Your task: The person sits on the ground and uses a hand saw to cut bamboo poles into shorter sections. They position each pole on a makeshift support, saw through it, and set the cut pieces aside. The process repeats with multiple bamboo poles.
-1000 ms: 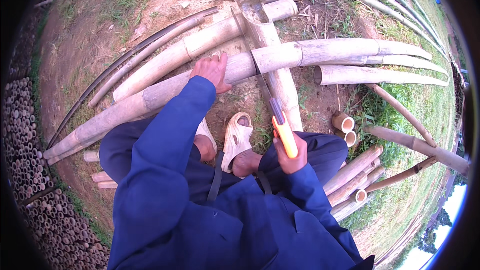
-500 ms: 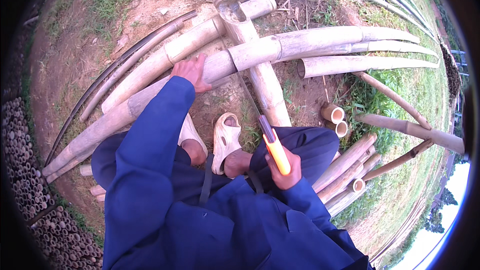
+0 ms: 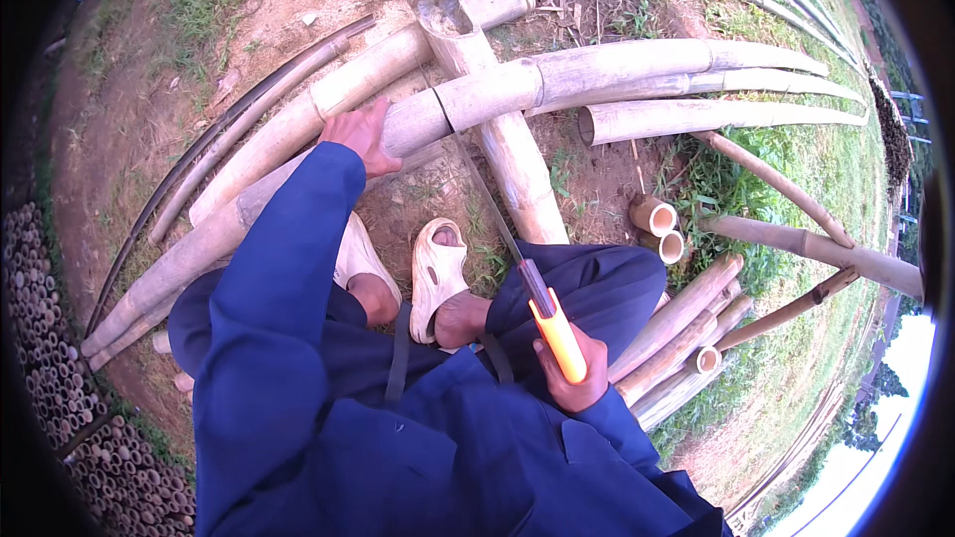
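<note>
My left hand [image 3: 363,137] is closed over a thick pale bamboo pole [image 3: 487,89], just left of a dark cut across it. The pole lies slantwise over an upright-running bamboo support [image 3: 517,174] with a notched far end. In my right hand [image 3: 580,373] is the orange and yellow handle of a handsaw [image 3: 559,338], held near my right knee. Its long thin blade stretches away from me to the pole and sits in the cut. How deep the blade goes into the bamboo I cannot tell.
Another bamboo pole [image 3: 368,75] lies beyond, and a hollow-ended one [image 3: 696,119] to the right. Two short bamboo pieces [image 3: 653,214] and a pile of cut lengths [image 3: 676,338] are by my right knee. My feet in beige clogs [image 3: 439,273] are below the pole. Stacked bamboo [image 3: 60,368] fills the left edge.
My right hand has drawn the handsaw back toward me, with the blade still in the cut. My left hand keeps its hold on the pole. The whole view has shifted slightly.
</note>
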Motion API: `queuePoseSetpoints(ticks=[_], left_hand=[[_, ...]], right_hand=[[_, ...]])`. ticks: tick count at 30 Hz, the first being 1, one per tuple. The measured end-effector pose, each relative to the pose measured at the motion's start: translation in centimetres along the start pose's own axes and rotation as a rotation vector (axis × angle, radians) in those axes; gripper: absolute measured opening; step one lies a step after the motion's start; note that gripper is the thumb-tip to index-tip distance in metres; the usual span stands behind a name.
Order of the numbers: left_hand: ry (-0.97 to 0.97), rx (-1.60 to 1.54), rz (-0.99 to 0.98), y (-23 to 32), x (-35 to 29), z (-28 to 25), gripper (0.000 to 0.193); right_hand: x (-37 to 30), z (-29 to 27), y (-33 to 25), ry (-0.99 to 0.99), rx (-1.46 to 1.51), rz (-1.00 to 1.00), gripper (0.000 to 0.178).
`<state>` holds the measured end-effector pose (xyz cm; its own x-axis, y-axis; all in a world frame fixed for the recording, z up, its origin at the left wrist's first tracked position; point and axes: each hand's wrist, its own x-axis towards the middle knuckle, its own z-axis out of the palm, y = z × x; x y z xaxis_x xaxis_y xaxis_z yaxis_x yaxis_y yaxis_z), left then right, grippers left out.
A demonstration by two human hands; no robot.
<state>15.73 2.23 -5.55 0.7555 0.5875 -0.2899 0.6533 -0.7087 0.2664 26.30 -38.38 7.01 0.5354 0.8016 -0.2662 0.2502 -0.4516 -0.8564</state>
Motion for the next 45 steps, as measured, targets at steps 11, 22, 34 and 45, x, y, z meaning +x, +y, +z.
queuePoseSetpoints(ticks=[11, 22, 34, 45], left_hand=[[-0.075, -0.04, -0.033, -0.3, 0.3, -0.9, 0.075], [-0.003, -0.105, 0.057, -1.0, 1.8, -1.0, 0.081], [-0.129, -0.079, -0.027, -0.6, 1.2, -1.5, 0.101], [-0.081, -0.056, -0.056, -0.6, 0.6, -1.4, 0.091]], right_hand=[[4.4, 3.2, 1.3, 0.016, 0.105, -0.064, 0.026], [14.7, 7.5, 2.9, 0.057, 0.127, -0.205, 0.015], [6.4, 2.9, 0.2, -0.005, 0.057, -0.067, 0.025], [0.9, 1.1, -0.8, -0.001, 0.046, -0.006, 0.034]])
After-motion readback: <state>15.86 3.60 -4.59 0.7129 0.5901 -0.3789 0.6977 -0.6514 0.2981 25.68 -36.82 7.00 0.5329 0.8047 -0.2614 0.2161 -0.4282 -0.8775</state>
